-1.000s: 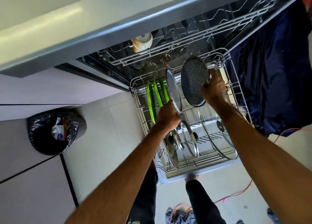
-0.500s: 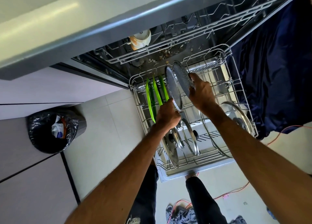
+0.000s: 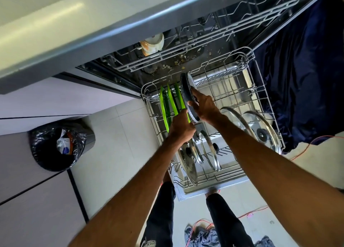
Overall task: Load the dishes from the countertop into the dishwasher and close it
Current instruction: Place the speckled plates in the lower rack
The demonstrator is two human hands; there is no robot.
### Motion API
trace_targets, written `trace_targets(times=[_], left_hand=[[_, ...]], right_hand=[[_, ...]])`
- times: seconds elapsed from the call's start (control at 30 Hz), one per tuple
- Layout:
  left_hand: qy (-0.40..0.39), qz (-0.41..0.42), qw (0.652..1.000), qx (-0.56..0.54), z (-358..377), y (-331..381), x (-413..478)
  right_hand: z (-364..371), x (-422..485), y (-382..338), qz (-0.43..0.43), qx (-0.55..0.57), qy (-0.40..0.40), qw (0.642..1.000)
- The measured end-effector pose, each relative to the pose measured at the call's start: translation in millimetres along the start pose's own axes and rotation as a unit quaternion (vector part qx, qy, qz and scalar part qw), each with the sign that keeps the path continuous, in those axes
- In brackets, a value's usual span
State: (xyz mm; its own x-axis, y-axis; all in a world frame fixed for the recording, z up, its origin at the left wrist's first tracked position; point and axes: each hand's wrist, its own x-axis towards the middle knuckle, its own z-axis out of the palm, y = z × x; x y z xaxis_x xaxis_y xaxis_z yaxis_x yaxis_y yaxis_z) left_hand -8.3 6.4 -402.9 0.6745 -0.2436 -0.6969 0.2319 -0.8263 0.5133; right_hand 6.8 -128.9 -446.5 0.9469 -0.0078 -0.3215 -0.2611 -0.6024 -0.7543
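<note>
Both hands are down in the lower rack (image 3: 260, 90), close together at its left side. My right hand (image 3: 204, 107) has its fingers and thumb curled round the near rim of the speckled plate (image 3: 186, 94), the palm against the plate's right side. My left hand (image 3: 183, 128) sits just nearer and to the left, at the plate's low near end. Its back faces the camera and the fingers are hidden, so I cannot tell whether it pinches that rim or only steadies it.

The plate stands on edge, leaning slightly. Its long line runs far to near down the rack, the same way as the green plates (image 3: 168, 107) standing just beside it on the left. From here I cannot say whether it is one speckled plate or two set close together. It lies left of the right hand and just beyond the left hand.

I judge the step in hand to be seating this plate in the tines right of the green ones. The right hand has the firm hold, so it should guide the plate straight down along that far-near line. A twist would knock it against the green plates.

Glass lids (image 3: 210, 153) stand nearer in the rack, well clear of the plate.
</note>
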Motion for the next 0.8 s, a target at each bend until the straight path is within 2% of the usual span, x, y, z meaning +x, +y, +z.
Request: trace_targets(times=[0.1,0.17,0.27,0.4,0.5,0.63,0.8], left_hand=[[0.001,0.0,1.0,0.004,-3.4,-1.0,0.5],[0.0,0.002,1.0,-0.001,-6.0,-1.1,-0.7],[0.004,0.01,1.0,-0.001,-8.6,-2.0,-2.4],[0.004,0.019,1.0,-0.007,-11.9,-4.2,-6.8],[0.012,0.01,1.0,-0.013,-19.4,-4.2,-19.1],[0.013,0.019,1.0,0.003,-38.6,-1.2,-46.0],[0.004,0.024,1.0,0.0,-55.6,-8.2,-82.4]], right_hand=[[2.1,0.7,1.6,0.03,0.05,-0.02,0.998],[4.6,-1.8,3.5,0.081,0.078,-0.018,0.994],[6.7,-13.2,9.7,0.135,0.083,0.022,0.987],[13.2,-37.0,14.0,0.04,0.053,0.172,0.983],[19.1,-58.8,1.3,0.038,0.06,0.245,0.967],[20.5,-87.8,-25.5,0.08,0.062,0.264,0.959],[16.4,-123.4,-53.6,0.077,0.045,0.269,0.959]])
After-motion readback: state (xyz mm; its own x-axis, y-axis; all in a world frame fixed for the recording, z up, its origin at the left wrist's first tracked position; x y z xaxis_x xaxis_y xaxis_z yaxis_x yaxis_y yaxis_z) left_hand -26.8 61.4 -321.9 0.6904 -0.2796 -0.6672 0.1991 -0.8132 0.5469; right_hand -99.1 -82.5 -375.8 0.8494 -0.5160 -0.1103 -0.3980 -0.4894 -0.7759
